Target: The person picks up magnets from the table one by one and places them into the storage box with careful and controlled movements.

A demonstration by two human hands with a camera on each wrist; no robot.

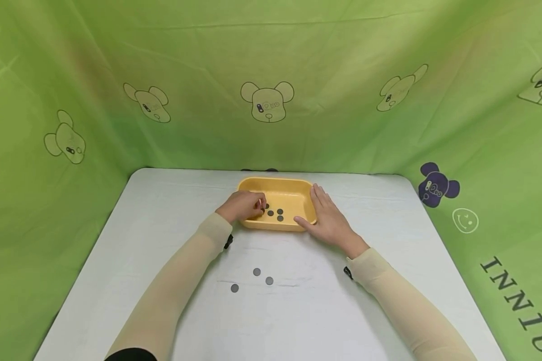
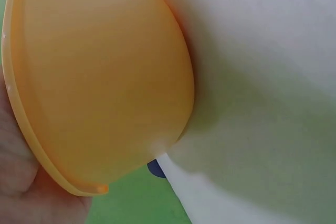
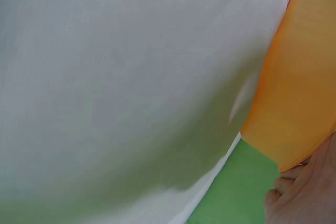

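Green "INNIU" backdrop point(image 1: 519, 306), yellow tray point(image 1: 293, 188) (coins inside)

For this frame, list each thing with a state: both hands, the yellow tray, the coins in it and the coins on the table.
left hand: over the tray's left side, fingertips pinching a coin
right hand: fingers straight, flat against the tray's right wall
yellow tray: upright on the table
coins in tray: lying flat
three loose coins: flat on the table, untouched
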